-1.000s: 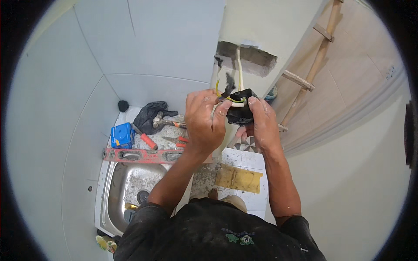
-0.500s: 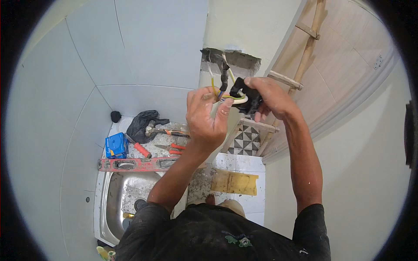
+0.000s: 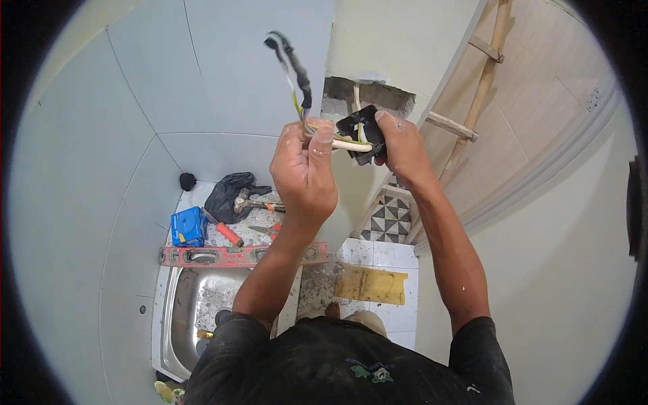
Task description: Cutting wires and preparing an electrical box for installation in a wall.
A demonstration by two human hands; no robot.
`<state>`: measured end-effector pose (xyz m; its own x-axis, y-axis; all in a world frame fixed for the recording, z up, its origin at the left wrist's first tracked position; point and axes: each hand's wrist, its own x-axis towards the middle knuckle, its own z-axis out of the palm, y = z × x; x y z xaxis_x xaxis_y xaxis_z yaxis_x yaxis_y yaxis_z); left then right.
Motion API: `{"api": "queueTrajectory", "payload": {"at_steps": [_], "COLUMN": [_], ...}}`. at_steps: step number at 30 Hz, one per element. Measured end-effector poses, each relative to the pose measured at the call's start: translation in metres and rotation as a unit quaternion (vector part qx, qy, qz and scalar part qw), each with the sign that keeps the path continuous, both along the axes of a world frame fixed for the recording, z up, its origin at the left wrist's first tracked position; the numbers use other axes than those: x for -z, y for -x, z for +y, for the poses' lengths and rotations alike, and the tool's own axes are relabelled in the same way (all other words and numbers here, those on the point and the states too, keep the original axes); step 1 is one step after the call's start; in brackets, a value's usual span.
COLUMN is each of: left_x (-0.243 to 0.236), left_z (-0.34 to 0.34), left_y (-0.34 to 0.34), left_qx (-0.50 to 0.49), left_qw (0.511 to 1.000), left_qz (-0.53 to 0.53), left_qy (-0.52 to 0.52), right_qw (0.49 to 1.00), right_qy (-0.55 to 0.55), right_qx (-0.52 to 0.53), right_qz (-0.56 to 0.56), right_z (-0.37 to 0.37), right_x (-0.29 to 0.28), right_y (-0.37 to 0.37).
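A white electrical cable (image 3: 351,144) with yellow-green and other thin wires is pinched between the thumb and fingers of my left hand (image 3: 305,169). Above that hand its far end, wrapped in black tape (image 3: 297,67), sticks up in front of the wall tiles. My right hand (image 3: 403,147) grips a black electrical box (image 3: 362,135) by its right side. The cable passes through the box, and a white length of it runs up to a rough recess (image 3: 385,98) cut in the wall. My right fingertips are partly hidden behind the box.
Below left is a steel sink (image 3: 185,317) with a red spirit level (image 3: 229,256) along its far edge. Beyond lie a blue box (image 3: 188,227), a red-handled tool (image 3: 229,234), a hammer (image 3: 260,204) and a black plastic bag (image 3: 226,196). A wooden ladder (image 3: 453,126) leans at right.
The taped cable end has swung up and left, away from the recess. Both hands have shifted left, and the black box has turned so that its open frame shows more.
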<state>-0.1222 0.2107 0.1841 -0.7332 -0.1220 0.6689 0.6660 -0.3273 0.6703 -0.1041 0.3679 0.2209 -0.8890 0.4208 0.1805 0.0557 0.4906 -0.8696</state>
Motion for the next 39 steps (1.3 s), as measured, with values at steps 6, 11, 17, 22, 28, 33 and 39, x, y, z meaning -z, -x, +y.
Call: {"api": "queueTrajectory", "payload": {"at_steps": [6, 11, 17, 22, 28, 33, 39], "left_x": [-0.010, -0.007, 0.018, 0.002, -0.050, -0.068, -0.081], "left_z": [-0.002, -0.005, -0.001, 0.021, 0.029, 0.036, 0.043], "left_y": [0.008, 0.011, 0.017, 0.028, 0.070, 0.091, 0.091], "left_qx": [0.025, 0.095, -0.006, 0.118, 0.040, -0.031, -0.062], "left_qw": [0.998, 0.991, 0.976, 0.993, 0.999, 0.997, 0.984], "left_qz": [-0.026, -0.076, 0.110, -0.028, -0.031, -0.008, 0.041], "left_qy": [-0.042, -0.048, 0.187, 0.000, -0.020, 0.071, 0.159], "right_qw": [0.986, 0.988, 0.986, 0.986, 0.987, 0.985, 0.981], "right_qy": [-0.135, -0.084, 0.005, 0.009, -0.006, 0.009, -0.017], "right_qx": [0.071, 0.078, 0.054, 0.087, 0.084, 0.120, 0.146], "right_qz": [0.065, 0.102, 0.161, 0.141, 0.135, 0.124, 0.128], "right_z": [-0.010, -0.017, -0.008, -0.010, -0.015, -0.023, -0.001], "right_x": [0.013, 0.029, 0.042, 0.045, 0.046, 0.059, 0.058], "right_y": [0.011, 0.016, 0.018, 0.026, 0.043, 0.051, 0.069]}}
